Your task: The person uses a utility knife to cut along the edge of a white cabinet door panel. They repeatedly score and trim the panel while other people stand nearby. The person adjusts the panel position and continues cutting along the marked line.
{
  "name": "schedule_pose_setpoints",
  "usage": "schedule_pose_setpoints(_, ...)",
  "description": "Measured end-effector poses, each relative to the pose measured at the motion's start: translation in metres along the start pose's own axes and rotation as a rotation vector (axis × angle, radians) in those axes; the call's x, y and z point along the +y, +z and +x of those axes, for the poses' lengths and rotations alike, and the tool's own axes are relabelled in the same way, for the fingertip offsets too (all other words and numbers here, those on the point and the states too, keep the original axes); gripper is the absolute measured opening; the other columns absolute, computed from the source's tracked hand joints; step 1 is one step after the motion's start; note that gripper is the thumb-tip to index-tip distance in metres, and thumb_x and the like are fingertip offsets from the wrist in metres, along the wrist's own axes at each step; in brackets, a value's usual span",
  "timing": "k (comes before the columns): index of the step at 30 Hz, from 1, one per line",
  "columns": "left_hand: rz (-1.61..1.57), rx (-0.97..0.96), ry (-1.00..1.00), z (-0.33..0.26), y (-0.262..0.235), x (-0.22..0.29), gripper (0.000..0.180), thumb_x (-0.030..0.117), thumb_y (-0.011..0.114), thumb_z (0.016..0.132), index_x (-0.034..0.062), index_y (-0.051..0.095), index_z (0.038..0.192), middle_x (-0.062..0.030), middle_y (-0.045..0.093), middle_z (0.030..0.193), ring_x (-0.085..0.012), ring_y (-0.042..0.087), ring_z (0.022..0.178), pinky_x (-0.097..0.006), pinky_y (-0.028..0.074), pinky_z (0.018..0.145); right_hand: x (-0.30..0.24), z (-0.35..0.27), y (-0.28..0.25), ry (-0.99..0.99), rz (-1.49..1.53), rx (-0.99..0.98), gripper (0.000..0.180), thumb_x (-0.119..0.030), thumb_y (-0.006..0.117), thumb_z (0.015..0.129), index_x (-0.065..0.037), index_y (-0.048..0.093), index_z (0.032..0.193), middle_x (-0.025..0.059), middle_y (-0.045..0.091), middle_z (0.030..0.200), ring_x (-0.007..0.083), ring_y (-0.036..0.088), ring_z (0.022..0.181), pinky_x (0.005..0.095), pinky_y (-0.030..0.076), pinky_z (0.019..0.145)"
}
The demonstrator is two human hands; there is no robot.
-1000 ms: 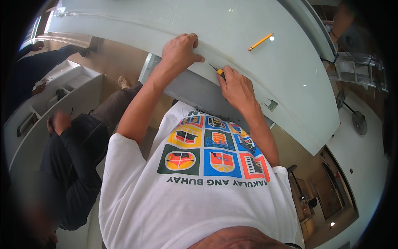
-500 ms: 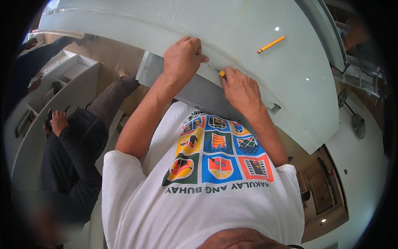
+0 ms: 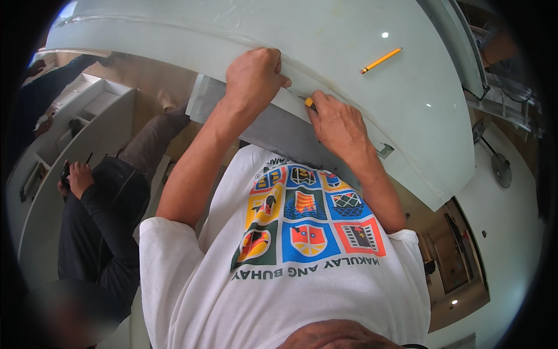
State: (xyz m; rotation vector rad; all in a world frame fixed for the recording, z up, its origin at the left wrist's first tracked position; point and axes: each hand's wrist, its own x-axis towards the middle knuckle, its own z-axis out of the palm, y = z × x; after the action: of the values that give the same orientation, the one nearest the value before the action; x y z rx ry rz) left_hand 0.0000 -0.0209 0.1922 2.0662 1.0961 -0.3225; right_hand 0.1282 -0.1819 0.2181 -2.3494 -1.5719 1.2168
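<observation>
We see 2 hands at the near edge of a pale panel [image 3: 418, 139]. The right hand [image 3: 342, 125] has its fingers clamped on a tool [image 3: 309, 102], its thin tip pointing toward the left hand [image 3: 254, 77], whose fingers curl inward; we cannot tell whether they grip anything. Beyond lies 1 pencil [image 3: 381, 60].

Setting appears to be an indoor joinery workshop. Evidence: yellow pencil [image 3: 381, 60] on large pale panel [image 3: 331, 43], yellow-collared hand tool [image 3: 310, 103], white compartmented cabinet [image 3: 87, 145] at left.
</observation>
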Motion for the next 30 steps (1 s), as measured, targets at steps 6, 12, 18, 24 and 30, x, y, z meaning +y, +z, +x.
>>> schedule_pose_setpoints(6, -0.005, 0.027, -0.003, -0.003, 0.001, 0.0, 0.034, 0.024, 0.09, 0.068, 0.0032, 0.064, 0.079, -0.0135, 0.069, 0.08, -0.0329, 0.067, 0.08, -0.043, 0.051, 0.071, -0.003, 0.001, 0.0, -0.001, -0.082, -0.014, 0.019, -0.019, 0.065, 0.099, -0.003, 0.056, 0.102, 0.02, 0.07, 0.092, 0.0432, 0.069, 0.084, 0.0524, 0.056, 0.073)
schedule_pose_setpoints(12, -0.033, 0.064, 0.01, -0.004, 0.006, -0.005, 0.034, 0.023, 0.09, 0.068, 0.0034, 0.064, 0.078, -0.013, 0.068, 0.08, -0.033, 0.066, 0.08, -0.044, 0.051, 0.07, 0.0, 0.003, 0.003, -0.079, -0.167, -0.008, 0.013, -0.016, 0.06, 0.099, -0.003, 0.058, 0.101, 0.0177, 0.072, 0.084, 0.0362, 0.073, 0.074, 0.0462, 0.059, 0.063)
schedule_pose_setpoints(18, -0.068, 0.056, -0.017, -0.003, 0.005, -0.006, 0.034, 0.022, 0.089, 0.069, 0.0031, 0.063, 0.078, -0.0124, 0.068, 0.08, -0.033, 0.066, 0.079, -0.044, 0.05, 0.069, -0.005, 0.009, -0.003, -0.105, -0.268, -0.088, 0.01, -0.01, 0.058, 0.098, -0.002, 0.057, 0.102, 0.0174, 0.072, 0.082, 0.0349, 0.074, 0.075, 0.0442, 0.06, 0.065)
schedule_pose_setpoints(24, -0.088, 0.07, 0.003, -0.003, 0.006, -0.01, 0.033, 0.021, 0.089, 0.068, 0.003, 0.063, 0.077, -0.012, 0.067, 0.081, -0.0332, 0.066, 0.079, -0.044, 0.05, 0.069, -0.015, 0.013, -0.007, -0.059, -0.276, -0.134, 0.009, -0.007, 0.059, 0.096, 0.0, 0.057, 0.102, 0.0188, 0.073, 0.084, 0.0346, 0.075, 0.078, 0.0438, 0.061, 0.066)
schedule_pose_setpoints(30, -0.095, 0.091, 0.031, -0.002, 0.011, -0.012, 0.033, 0.021, 0.089, 0.068, 0.0029, 0.064, 0.078, -0.0125, 0.068, 0.079, -0.0339, 0.066, 0.077, -0.044, 0.051, 0.068, -0.017, 0.014, -0.009, -0.057, -0.274, -0.151, 0.006, -0.005, 0.058, 0.095, 0.0, 0.057, 0.098, 0.0205, 0.073, 0.083, 0.0352, 0.075, 0.076, 0.0441, 0.06, 0.066)
